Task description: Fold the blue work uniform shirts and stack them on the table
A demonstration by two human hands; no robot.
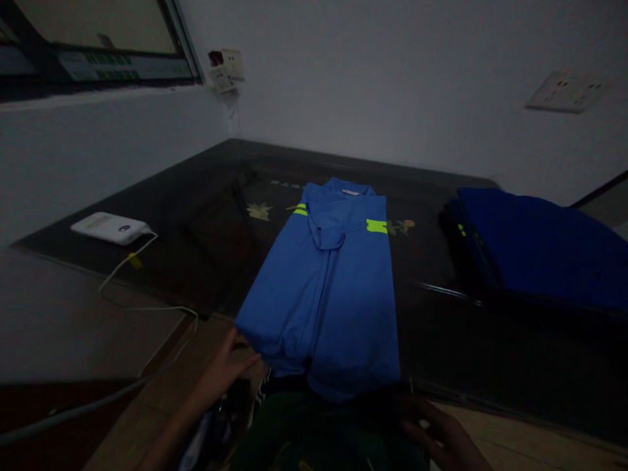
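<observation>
A blue work shirt point(353, 301) lies with its sides folded in on the dark table, collar at the far end. Yellow-green strips cross it near the top, and a folded sleeve lies over its chest. Its lower edge hangs at the table's near edge, close to my body. By the lower left corner is my left hand point(226, 367), open, thumb and fingers apart, fingertips at or very near the cloth. At the lower right, my right hand point(434, 428) is in deep shadow; a gap shows between thumb and fingers, and it appears open beside the hem.
A stack of darker blue folded clothes point(544, 245) lies on the table point(196, 216) at right. At left, a white device point(110, 227) has a cable point(142, 307) running over the table edge. Wall sockets point(564, 91) and a window point(108, 39) are behind.
</observation>
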